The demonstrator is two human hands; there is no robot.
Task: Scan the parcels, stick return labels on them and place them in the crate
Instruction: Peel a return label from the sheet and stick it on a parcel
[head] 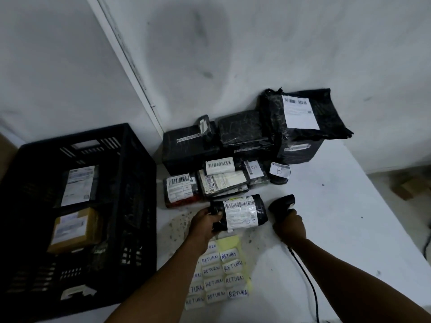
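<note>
black parcel [240,213] w/ white barcode label

Left hand [205,223] covers left end of black parcel [242,214]; print on its label too small to read. Scanner [281,204] grip buried in right hand [289,226], its cable [307,283] running off bottom edge. Left forearm hides part of return-label sheet [220,276]. Crate [130,206] cut by left edge, interior dim, two parcels inside partly lost in shadow. Both arms cropped at bottom edge. Stacked parcels [245,134] behind overlap; labels there illegible.
</note>
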